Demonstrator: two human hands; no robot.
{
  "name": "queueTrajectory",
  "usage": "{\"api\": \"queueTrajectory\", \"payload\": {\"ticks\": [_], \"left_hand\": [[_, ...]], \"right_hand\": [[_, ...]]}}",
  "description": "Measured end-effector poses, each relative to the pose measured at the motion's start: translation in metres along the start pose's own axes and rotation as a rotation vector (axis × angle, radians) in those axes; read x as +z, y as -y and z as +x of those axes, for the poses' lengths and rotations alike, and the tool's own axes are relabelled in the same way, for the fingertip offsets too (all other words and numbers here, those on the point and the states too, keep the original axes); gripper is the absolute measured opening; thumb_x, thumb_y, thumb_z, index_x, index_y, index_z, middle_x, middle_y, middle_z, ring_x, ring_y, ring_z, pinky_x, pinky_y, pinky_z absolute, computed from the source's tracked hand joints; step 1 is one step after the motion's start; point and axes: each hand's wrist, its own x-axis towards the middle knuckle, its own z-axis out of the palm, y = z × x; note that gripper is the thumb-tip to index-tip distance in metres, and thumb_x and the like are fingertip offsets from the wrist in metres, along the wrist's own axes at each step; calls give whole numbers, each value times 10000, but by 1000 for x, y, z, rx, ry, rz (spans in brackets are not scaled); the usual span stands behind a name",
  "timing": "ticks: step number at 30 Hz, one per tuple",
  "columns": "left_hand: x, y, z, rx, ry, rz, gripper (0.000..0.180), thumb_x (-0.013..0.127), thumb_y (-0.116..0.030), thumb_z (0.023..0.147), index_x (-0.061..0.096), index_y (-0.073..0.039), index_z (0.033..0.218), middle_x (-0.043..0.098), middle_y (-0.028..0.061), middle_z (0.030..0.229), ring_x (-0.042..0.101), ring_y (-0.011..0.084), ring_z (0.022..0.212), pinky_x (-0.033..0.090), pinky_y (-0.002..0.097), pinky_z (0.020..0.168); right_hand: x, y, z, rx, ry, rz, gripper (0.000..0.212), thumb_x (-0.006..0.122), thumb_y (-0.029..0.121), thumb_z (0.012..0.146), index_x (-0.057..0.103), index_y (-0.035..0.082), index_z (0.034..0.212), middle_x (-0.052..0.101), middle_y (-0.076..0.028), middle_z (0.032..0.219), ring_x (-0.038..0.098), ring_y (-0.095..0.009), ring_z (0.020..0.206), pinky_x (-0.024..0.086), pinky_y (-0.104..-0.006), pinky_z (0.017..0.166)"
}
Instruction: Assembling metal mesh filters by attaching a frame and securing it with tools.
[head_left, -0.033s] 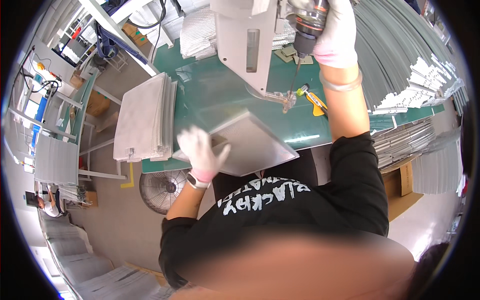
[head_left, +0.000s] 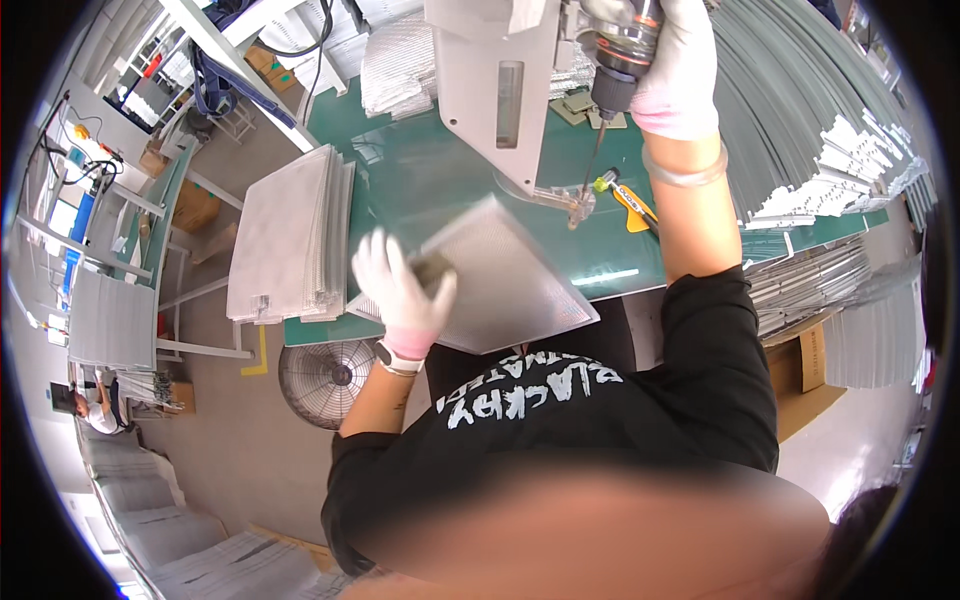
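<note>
One silver framed mesh panel (head_left: 515, 265) sits skewed at the edge of the green worktop (head_left: 400, 180), not under the thin driver bit (head_left: 597, 150); done/left: can't tell. Left hand (head_left: 400, 290) spread at panel's left side, hold unclear; right hand (head_left: 682, 75) grips black, orange-ringed power driver (head_left: 622, 55).

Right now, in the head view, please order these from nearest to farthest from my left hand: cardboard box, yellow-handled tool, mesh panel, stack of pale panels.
1. Mesh panel, partly behind the left hand here.
2. Stack of pale panels, on the hand's left.
3. Yellow-handled tool, rightward on the green tabletop.
4. Cardboard box, far right.
</note>
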Motion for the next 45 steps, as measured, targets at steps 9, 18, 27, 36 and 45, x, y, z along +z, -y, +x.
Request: {"api": "queueTrajectory", "payload": {"ticks": [9,18,27,36,45], "left_hand": [[-4,-62,2,-41,306,-503,239,727,-104,660,625,-18,859,576,190,1149,604,333,764,481,424,688],[0,-68,2,16,207,-378,293,814,-264,589,604,-121,736,533,39,667,536,275,634,401,415,639],[-2,-69,10,23,233,-457,200,787,-246,647,666,-136,762,631,22,706,596,255,617,405,399,570],[6,-74,-4,2,337,-557,319,790,-265,668,745,-134,955,641,-6,728,615,210,657,458,359,583],[17,-79,-20,-22,360,-846,431,802,-145,737,679,-93,1147,626,41,851,618,213,743,502,341,653]], "right_hand": [[27,-40,-32,102,-204,-160,270,587,326,941,552,58,948,509,-43,779,481,-140,629,386,-240,545],[22,-73,-57,165,-60,-517,429,580,458,932,469,63,805,452,-9,714,410,-63,548,323,-200,482],[24,-75,-55,186,-40,-487,396,583,423,935,462,54,860,472,-24,717,439,-66,537,332,-196,455],[19,-91,-85,398,-106,-341,610,739,482,819,505,-22,1070,467,-11,642,380,-61,421,264,-202,367],[5,-92,-94,348,88,-46,791,724,230,806,252,-17,1390,517,-58,633,439,-107,453,338,-219,407]]}}
